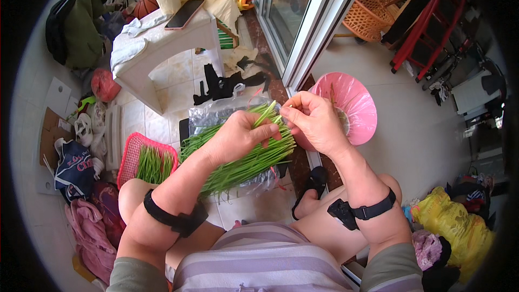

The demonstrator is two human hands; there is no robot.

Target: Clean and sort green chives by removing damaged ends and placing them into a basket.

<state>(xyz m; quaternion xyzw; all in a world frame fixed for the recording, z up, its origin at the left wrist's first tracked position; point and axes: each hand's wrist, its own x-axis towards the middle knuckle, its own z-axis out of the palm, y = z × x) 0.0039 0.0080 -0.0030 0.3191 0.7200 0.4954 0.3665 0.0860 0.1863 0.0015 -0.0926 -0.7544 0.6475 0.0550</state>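
Chives: long green bundle (243, 162), held across the lap above a clear plastic bag (216, 113) on the tiled floor. Left hand (238, 135) wraps over the middle of the bundle, fingers curled round the stalks from above. Right hand (316, 121) sits at the bundle's far right end, thumb and forefinger pinched on what looks like a single thin stalk tip; the other fingers are loosely folded. Pink basin (351, 108) lies just right of the right hand, on the floor by the sliding-door track. Red mesh basket (143, 159), near left, holds a smaller lot of green stalks. Risks, as judged: the left grip covers only the middle of the bundle, so loose stalks at the near end may slide out and drop onto the floor rather than the bag; a hard pull on the pinched stalk may snap it or drag neighbours out with it; a released stalk could miss the basin, which is not directly below the hand.
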